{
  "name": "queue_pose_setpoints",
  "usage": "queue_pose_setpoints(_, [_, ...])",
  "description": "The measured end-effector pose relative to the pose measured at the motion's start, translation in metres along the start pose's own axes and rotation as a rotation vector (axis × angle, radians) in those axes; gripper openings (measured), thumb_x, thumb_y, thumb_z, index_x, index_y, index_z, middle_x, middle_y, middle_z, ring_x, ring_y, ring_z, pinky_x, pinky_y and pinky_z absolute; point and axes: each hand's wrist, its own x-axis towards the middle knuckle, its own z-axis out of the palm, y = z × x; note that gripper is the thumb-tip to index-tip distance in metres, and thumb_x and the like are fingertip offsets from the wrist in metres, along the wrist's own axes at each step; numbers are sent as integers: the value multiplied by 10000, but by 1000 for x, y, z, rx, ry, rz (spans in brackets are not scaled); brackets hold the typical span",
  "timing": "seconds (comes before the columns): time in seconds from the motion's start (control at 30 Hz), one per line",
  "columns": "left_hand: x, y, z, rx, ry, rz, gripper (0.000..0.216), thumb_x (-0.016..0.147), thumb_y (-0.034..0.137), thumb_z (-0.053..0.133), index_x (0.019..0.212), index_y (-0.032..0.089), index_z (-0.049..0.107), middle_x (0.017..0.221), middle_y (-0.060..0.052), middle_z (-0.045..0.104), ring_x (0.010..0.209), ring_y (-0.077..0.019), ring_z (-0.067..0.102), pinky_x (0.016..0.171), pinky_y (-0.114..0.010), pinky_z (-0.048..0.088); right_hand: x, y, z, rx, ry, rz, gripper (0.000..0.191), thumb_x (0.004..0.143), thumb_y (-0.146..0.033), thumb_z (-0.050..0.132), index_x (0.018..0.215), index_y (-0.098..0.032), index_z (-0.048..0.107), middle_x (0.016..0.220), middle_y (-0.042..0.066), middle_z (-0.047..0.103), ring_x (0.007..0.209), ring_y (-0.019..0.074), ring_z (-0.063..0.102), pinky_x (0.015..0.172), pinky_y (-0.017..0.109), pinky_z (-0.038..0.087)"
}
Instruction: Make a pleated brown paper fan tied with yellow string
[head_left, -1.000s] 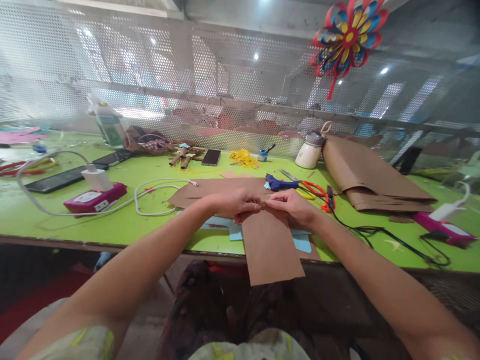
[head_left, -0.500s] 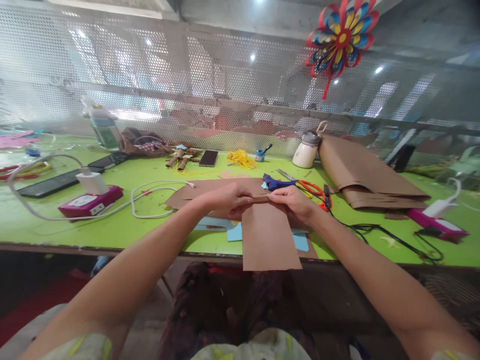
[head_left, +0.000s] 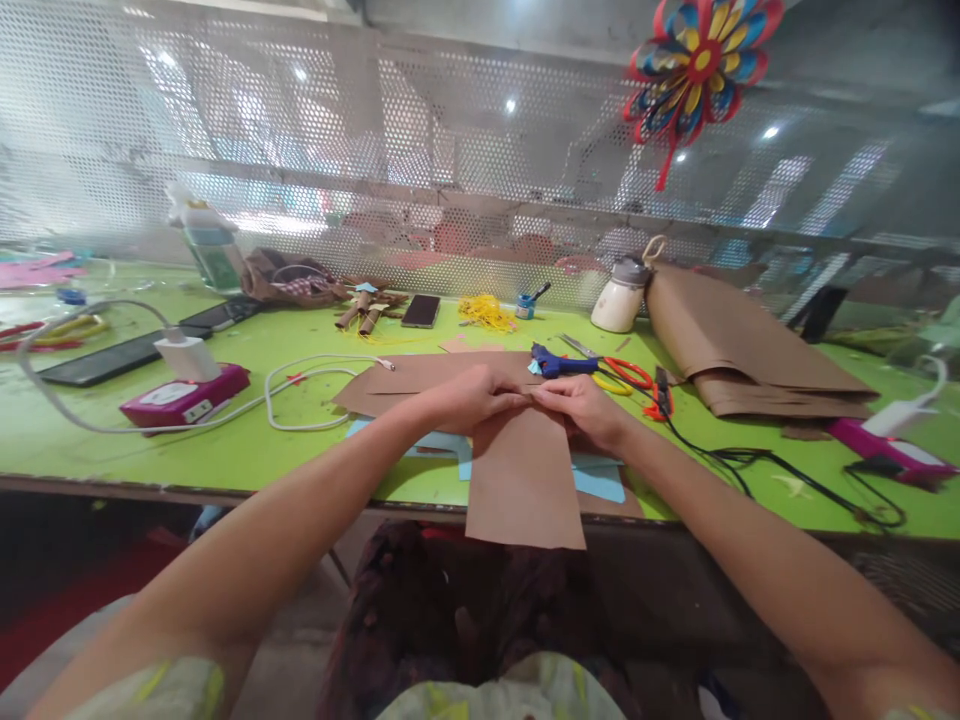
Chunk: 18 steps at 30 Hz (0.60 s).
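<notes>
A brown paper sheet (head_left: 525,480) hangs over the near edge of the green table (head_left: 247,450). My left hand (head_left: 472,398) and my right hand (head_left: 581,408) meet at its top edge, fingers pinched closed on the paper, with their fingertips touching. Light blue paper pieces (head_left: 600,482) lie under the sheet. More brown paper (head_left: 405,380) lies flat just behind my hands.
A blue glue gun (head_left: 559,364), red-handled scissors (head_left: 622,374) and a black cable (head_left: 750,465) lie right of my hands. Folded brown paper (head_left: 735,350) and a white jar (head_left: 619,300) stand at the back right. A pink box with charger and white cable (head_left: 184,395) sits left. Perforated metal screen behind.
The brown sheet has shifted slightly left and straightened at the table edge. My hands have come closer together on its top edge, where the strip now looks rolled or folded over.
</notes>
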Motion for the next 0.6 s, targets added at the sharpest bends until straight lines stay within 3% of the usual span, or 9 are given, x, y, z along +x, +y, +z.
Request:
queue_pose_setpoints(0.2, [-1, 2, -7, -54, -73, 43, 434, 864, 470, 402, 924, 127, 661, 679, 4, 555, 601, -88, 419, 554, -196, 312, -2, -6, -1, 32, -46, -18, 326, 708, -461, 645, 628, -157, 561, 469, -69, 377, 384, 46, 289, 371, 214, 196])
queue_pose_setpoints(0.43, [-4, 0, -9, -71, -69, -19, 460, 847, 531, 406, 707, 128, 578, 583, 18, 470, 529, -76, 394, 496, -201, 279, 2, -1, -6, -17, 87, -89, 296, 664, -426, 695, 636, -139, 625, 460, -52, 436, 394, 50, 331, 395, 221, 218])
queue_pose_setpoints(0.6, [-5, -8, -13, -136, -146, -147, 442, 844, 550, 390, 691, 156, 518, 517, 16, 523, 466, -93, 486, 476, -201, 331, 5, 2, -9, 50, 202, -62, 298, 608, -428, 733, 629, -148, 635, 453, -53, 453, 377, 49, 306, 382, 233, 187])
